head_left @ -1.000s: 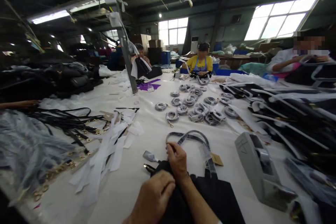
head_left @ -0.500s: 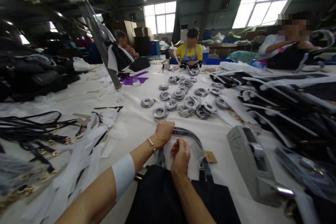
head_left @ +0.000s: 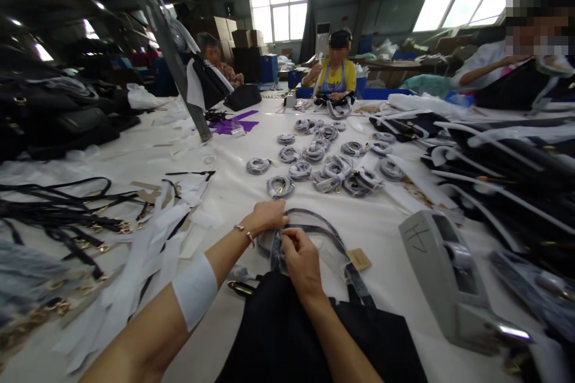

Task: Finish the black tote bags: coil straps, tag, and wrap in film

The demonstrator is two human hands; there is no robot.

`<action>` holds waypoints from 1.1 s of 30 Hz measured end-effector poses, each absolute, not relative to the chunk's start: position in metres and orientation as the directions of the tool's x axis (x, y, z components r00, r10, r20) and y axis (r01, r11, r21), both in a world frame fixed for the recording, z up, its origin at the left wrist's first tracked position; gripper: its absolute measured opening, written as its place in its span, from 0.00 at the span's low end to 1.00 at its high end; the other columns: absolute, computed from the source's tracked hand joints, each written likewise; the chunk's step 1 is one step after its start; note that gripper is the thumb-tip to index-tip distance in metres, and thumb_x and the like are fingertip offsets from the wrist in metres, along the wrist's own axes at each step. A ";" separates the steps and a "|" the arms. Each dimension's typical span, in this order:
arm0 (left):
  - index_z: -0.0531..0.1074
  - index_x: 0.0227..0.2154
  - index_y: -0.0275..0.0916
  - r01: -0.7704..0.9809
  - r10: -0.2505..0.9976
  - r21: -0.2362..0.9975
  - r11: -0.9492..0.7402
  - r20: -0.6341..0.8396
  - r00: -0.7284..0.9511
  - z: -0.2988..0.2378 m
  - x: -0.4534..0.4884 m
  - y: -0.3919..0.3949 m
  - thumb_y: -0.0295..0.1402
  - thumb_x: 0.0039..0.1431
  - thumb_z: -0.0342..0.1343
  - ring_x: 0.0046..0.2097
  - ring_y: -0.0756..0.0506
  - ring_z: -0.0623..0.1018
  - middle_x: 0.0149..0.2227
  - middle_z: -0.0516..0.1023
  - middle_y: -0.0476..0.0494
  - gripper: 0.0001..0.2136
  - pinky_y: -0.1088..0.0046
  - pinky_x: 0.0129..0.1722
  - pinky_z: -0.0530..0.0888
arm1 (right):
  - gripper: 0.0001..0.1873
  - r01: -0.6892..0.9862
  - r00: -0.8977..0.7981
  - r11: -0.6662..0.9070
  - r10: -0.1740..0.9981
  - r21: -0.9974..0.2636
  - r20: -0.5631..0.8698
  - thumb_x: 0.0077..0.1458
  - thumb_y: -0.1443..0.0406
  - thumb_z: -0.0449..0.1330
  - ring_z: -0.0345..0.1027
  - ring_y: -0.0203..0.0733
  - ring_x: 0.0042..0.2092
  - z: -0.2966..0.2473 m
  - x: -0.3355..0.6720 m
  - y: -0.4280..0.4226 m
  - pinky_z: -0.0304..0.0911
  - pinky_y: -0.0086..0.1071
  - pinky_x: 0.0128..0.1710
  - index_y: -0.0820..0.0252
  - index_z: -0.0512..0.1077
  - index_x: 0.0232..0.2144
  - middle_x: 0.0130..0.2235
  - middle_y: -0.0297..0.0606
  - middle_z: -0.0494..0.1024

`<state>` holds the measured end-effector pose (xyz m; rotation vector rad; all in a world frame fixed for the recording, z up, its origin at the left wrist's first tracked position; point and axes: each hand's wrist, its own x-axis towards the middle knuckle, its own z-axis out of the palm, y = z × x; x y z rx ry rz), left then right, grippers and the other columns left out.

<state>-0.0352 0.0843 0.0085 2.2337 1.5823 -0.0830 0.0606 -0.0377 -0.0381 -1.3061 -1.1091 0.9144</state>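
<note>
A black handbag lies in front of me, its wrapped handles reaching away across the table. My left hand is closed around the top of the left handle part. Just below it, my right hand pinches the same plastic-wrapped strap. A brown paper tag hangs by the right side of the handles. Clear film lies inside the handle loop.
Several coiled, wrapped straps lie ahead. A grey tape dispenser stands on the right, near stacked black bags. White strips and black straps cover the left. A metal post rises there. Co-workers sit across the table.
My left hand has moved slightly left and nearer along the handle. My right hand has come up and left onto the strap. The view has shifted a little.
</note>
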 end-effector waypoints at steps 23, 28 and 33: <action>0.66 0.53 0.41 0.754 0.900 0.545 -0.366 0.002 0.436 -0.002 -0.048 0.072 0.31 0.61 0.52 0.53 0.43 0.72 0.51 0.73 0.41 0.17 0.67 0.54 0.67 | 0.19 0.407 0.575 -0.098 0.800 -0.908 0.171 0.53 0.59 0.55 0.74 0.50 0.46 -0.032 0.159 -0.020 0.63 0.41 0.49 0.57 0.77 0.45 0.42 0.43 0.81; 0.69 0.51 0.44 0.714 0.768 0.340 -0.612 0.041 0.639 0.005 -0.024 0.056 0.39 0.59 0.56 0.58 0.43 0.67 0.56 0.70 0.43 0.17 0.67 0.59 0.63 | 0.22 0.262 0.702 -0.050 0.695 -0.964 0.155 0.55 0.57 0.54 0.76 0.49 0.42 -0.028 0.158 -0.020 0.66 0.38 0.44 0.60 0.75 0.48 0.39 0.43 0.82; 0.74 0.35 0.39 0.895 0.900 0.238 -0.378 -0.131 0.415 0.006 -0.012 0.075 0.33 0.54 0.56 0.43 0.39 0.78 0.40 0.78 0.38 0.07 0.67 0.42 0.73 | 0.21 0.495 0.578 -0.088 0.777 -0.865 0.251 0.56 0.56 0.54 0.73 0.50 0.49 -0.027 0.156 -0.023 0.63 0.39 0.49 0.55 0.76 0.47 0.47 0.42 0.80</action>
